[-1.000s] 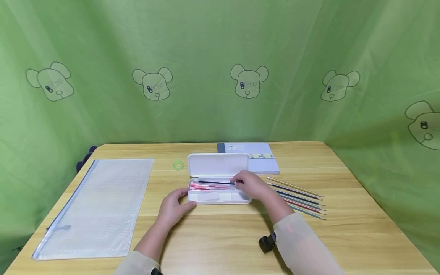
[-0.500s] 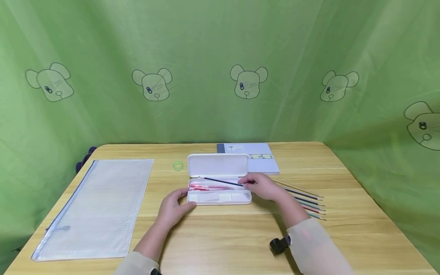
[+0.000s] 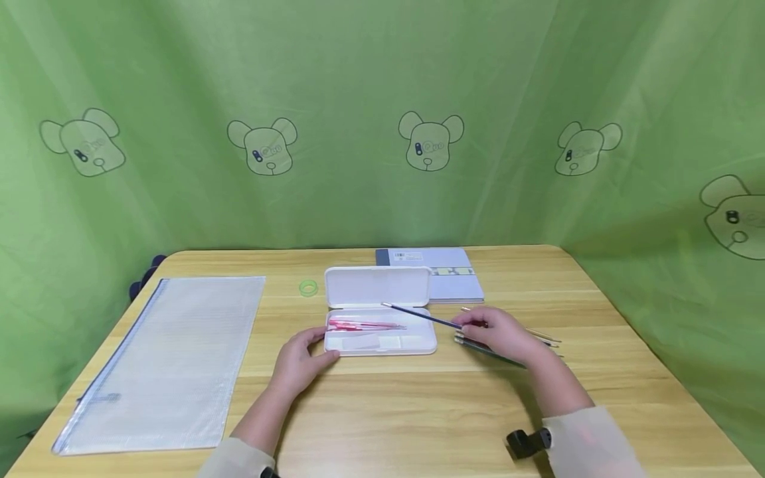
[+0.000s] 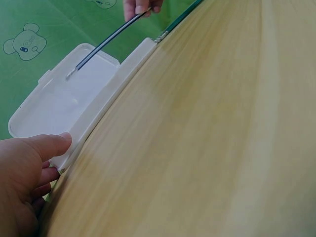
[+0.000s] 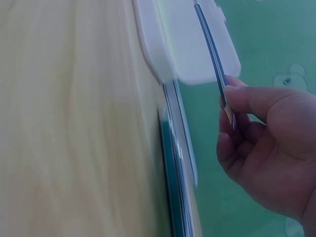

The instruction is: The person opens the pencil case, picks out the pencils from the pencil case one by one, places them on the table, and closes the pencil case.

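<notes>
A white pencil case (image 3: 411,343) lies with its lid (image 3: 378,287) raised. Red pens (image 3: 361,325) rest in its rear compartment, and a pale rectangular piece (image 3: 361,342) sits at the front. My left hand (image 3: 299,364) holds the left end of the case, thumb at the front corner, as the left wrist view also shows. My right hand (image 3: 502,335) pinches a dark blue striped pencil (image 5: 211,54) near its sharpened tip. The pencil's other end points left over the case, tilted up. Below that hand, several pencils (image 3: 493,352) lie on the table, partly hidden.
A mesh zip pouch (image 3: 164,362) covers the table's left part. A green tape ring (image 3: 308,288) lies left of the lid. Behind the case is a lilac notebook (image 3: 457,287). A green curtain (image 3: 352,199) hangs past the wooden table (image 3: 370,418).
My right hand has lifted the dark pencil out of the case and carried it right, over the other pencils. My left hand has stayed at the case.
</notes>
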A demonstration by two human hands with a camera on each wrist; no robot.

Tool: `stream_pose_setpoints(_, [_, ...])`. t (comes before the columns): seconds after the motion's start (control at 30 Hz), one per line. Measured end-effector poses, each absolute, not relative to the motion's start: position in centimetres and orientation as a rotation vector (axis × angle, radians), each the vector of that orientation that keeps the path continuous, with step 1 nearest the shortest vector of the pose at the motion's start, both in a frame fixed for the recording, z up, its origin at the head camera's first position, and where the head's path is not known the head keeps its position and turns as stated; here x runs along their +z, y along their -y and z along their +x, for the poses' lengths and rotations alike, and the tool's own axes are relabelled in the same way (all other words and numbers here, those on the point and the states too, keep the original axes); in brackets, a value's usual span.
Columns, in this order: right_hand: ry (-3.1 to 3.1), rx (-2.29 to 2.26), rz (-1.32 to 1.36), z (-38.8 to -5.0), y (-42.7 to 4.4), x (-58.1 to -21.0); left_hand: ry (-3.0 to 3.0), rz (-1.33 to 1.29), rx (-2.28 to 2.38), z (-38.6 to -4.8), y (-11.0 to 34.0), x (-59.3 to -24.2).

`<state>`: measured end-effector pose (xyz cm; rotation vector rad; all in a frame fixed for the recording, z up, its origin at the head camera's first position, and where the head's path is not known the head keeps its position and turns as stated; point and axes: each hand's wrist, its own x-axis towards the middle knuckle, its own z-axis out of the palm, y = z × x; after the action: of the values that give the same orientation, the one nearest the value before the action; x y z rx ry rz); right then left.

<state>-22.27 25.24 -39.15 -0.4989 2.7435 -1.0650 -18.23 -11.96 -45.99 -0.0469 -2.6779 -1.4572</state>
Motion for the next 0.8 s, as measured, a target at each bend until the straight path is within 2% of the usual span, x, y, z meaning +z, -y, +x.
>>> stream_pose_setpoints(0.33, [-2.839,-0.991,-0.392,-19.1,-29.4,-39.1,2.678,-0.051,-1.466,-18.1,11.8,-45.9])
stream_pose_setpoints(0.8, [-2.930,-0.907,-0.373,-15.8,-34.2,-40.3,2.682,-0.046,-1.459,-18.0,11.8,-45.8])
